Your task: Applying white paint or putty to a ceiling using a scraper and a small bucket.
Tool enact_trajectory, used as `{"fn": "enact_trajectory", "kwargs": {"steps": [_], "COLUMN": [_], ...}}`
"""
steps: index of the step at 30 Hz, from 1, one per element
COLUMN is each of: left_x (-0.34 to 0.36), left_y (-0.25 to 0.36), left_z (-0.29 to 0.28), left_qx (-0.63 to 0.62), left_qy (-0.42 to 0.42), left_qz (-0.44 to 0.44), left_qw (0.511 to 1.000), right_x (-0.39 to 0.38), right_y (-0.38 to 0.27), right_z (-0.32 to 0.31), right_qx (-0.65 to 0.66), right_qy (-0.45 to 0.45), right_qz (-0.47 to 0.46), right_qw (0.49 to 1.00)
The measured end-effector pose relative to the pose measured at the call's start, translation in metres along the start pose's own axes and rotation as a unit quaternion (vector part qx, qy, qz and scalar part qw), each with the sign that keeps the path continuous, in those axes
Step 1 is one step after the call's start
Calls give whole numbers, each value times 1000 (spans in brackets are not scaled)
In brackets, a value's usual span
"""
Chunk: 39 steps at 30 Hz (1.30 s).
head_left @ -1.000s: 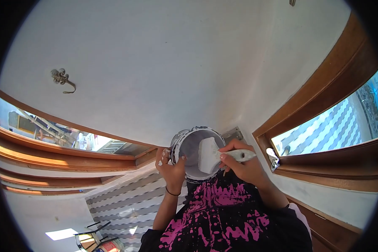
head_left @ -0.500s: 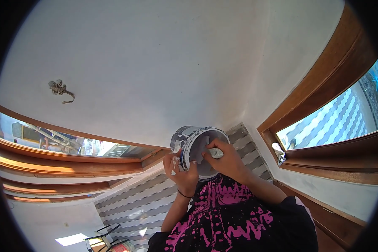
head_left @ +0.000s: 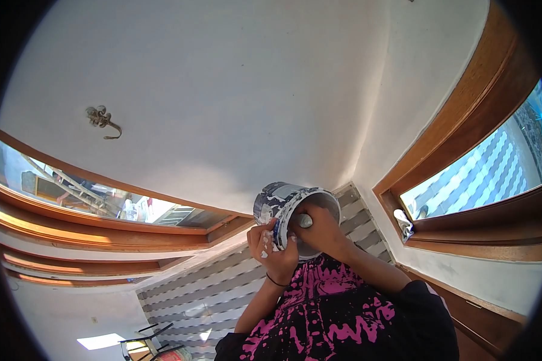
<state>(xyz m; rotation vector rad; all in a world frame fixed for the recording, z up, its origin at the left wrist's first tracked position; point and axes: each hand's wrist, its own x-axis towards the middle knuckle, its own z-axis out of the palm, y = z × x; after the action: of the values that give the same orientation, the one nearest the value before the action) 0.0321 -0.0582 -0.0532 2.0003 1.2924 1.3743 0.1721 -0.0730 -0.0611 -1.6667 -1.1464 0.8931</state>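
Note:
A round bucket (head_left: 273,201), smeared with white and dark grey, is tilted in front of my chest with its mouth toward me. My left hand (head_left: 275,251) grips its near left rim, thumb over the edge and white smears on the fingers. My right hand (head_left: 324,233) reaches into the mouth, closed around what looks like a putty knife. Only the pale rounded end of the putty knife's handle (head_left: 305,221) shows beside the hand; its blade is hidden. The bucket's inside is coated pale grey.
A white wall (head_left: 223,102) rises ahead, with an ornate metal hook (head_left: 104,121) at left. Wood-framed windows (head_left: 464,180) stand on the right and lower left. A white cloth (head_left: 403,224) lies on the right sill. Below are a patterned floor (head_left: 211,295) and a black-framed chair (head_left: 147,343).
My right hand has gone deeper into the bucket, and the blade seen before is now hidden. Bucket and both hands sit slightly farther right in view.

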Motion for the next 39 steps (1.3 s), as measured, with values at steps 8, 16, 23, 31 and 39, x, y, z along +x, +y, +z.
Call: {"fn": "enact_trajectory", "kwargs": {"steps": [8, 16, 23, 31, 39], "left_x": [-12, 1, 18, 58, 101], "left_y": [-5, 14, -1, 24, 74], "left_z": [5, 11, -7, -39, -69], "left_qx": [-28, -210, -170, -268, -316], "left_qy": [47, 67, 18, -75, -153], "left_qz": [-59, -216, -223, -244, -237], "left_qw": [997, 951, 960, 929, 906], "right_x": [-29, -40, -31, -18, -5], "right_y": [-25, 0, -36, -71, -121], "right_z": [-59, -130, -140, -170, -188], "right_qx": [240, 224, 342, 381, 393], "right_qy": [-80, -82, -15, -56, -171], "right_qz": [31, -77, -109, -153, -157], "right_qw": [967, 968, 933, 910, 890]}}
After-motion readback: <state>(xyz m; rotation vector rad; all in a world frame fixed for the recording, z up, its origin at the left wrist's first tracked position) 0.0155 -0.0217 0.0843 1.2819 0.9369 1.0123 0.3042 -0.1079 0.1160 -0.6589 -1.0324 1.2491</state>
